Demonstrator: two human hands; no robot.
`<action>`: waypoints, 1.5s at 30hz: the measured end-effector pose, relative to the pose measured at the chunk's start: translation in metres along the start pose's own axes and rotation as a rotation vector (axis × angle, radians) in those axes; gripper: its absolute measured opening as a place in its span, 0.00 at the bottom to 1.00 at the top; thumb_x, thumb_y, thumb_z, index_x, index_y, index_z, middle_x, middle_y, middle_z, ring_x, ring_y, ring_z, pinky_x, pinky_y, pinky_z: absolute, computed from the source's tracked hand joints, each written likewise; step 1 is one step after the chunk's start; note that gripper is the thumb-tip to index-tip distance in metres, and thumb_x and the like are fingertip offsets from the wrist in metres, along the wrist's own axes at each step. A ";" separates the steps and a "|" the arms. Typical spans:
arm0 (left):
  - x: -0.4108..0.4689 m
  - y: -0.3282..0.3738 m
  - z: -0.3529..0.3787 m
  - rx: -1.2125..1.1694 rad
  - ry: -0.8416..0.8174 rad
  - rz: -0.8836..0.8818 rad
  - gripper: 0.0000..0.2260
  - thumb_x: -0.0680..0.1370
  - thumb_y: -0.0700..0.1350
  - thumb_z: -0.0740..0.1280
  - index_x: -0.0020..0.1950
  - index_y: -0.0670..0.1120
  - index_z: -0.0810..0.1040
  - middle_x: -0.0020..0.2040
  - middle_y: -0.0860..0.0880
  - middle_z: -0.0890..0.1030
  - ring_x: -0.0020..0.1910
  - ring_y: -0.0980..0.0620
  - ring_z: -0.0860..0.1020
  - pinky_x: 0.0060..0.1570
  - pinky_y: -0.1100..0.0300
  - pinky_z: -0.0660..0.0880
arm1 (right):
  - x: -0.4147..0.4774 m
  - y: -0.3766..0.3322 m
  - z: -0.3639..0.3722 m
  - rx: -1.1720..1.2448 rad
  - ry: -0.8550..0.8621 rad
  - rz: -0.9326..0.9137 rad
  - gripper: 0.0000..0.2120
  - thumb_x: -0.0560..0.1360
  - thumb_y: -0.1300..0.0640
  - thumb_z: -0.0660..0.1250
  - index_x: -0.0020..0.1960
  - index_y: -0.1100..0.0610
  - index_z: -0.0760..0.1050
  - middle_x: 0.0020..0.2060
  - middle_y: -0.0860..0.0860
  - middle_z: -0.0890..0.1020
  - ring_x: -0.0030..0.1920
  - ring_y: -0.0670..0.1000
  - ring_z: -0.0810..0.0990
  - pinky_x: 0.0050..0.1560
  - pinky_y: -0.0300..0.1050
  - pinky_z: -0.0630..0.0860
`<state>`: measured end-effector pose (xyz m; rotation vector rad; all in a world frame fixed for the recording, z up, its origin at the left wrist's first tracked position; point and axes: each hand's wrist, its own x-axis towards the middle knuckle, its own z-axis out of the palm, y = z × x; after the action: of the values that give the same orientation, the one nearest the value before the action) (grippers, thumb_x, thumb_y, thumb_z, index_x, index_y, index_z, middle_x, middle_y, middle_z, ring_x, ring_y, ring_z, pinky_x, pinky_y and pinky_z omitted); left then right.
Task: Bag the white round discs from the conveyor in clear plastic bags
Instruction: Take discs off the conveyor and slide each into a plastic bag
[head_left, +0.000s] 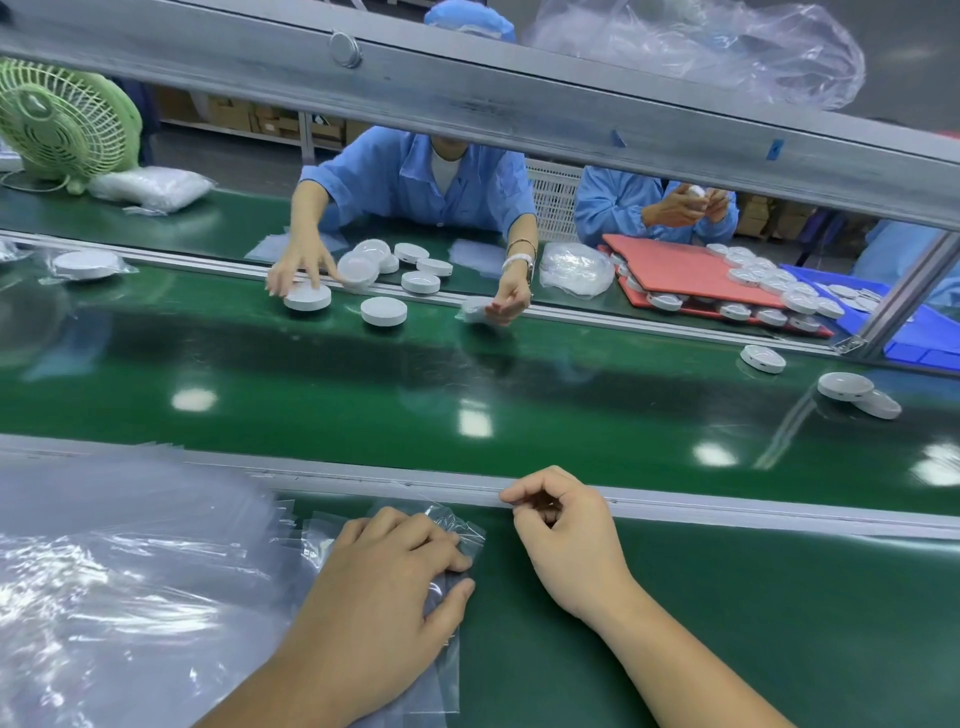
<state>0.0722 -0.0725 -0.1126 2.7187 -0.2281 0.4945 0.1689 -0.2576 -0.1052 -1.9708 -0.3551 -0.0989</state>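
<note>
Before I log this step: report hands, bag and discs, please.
Left hand pinches clear plastic bag, empty. Right hand curled at rail, grip unclear. White discs on conveyor, far right. Nothing blocks.
</note>
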 end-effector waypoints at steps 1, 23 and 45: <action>0.000 0.000 0.000 0.001 -0.001 -0.001 0.11 0.76 0.62 0.61 0.49 0.62 0.82 0.49 0.67 0.78 0.52 0.59 0.75 0.53 0.58 0.72 | 0.000 0.000 0.000 0.000 -0.001 0.000 0.20 0.74 0.71 0.66 0.40 0.45 0.83 0.43 0.40 0.83 0.39 0.42 0.80 0.40 0.29 0.72; 0.000 -0.001 0.002 -0.014 -0.001 -0.008 0.11 0.76 0.62 0.62 0.50 0.62 0.82 0.49 0.67 0.78 0.52 0.60 0.74 0.54 0.59 0.71 | 0.000 -0.002 0.000 0.001 -0.012 -0.002 0.23 0.73 0.71 0.66 0.38 0.42 0.82 0.41 0.41 0.84 0.38 0.40 0.79 0.40 0.29 0.72; 0.000 -0.002 0.003 -0.001 0.001 -0.004 0.11 0.76 0.63 0.61 0.50 0.63 0.81 0.49 0.67 0.77 0.52 0.61 0.74 0.53 0.59 0.70 | -0.001 -0.004 0.000 -0.006 -0.029 0.012 0.22 0.73 0.71 0.66 0.39 0.43 0.83 0.42 0.40 0.84 0.39 0.40 0.79 0.41 0.29 0.72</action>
<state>0.0737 -0.0721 -0.1159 2.7174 -0.2226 0.4948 0.1669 -0.2569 -0.1020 -1.9815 -0.3621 -0.0637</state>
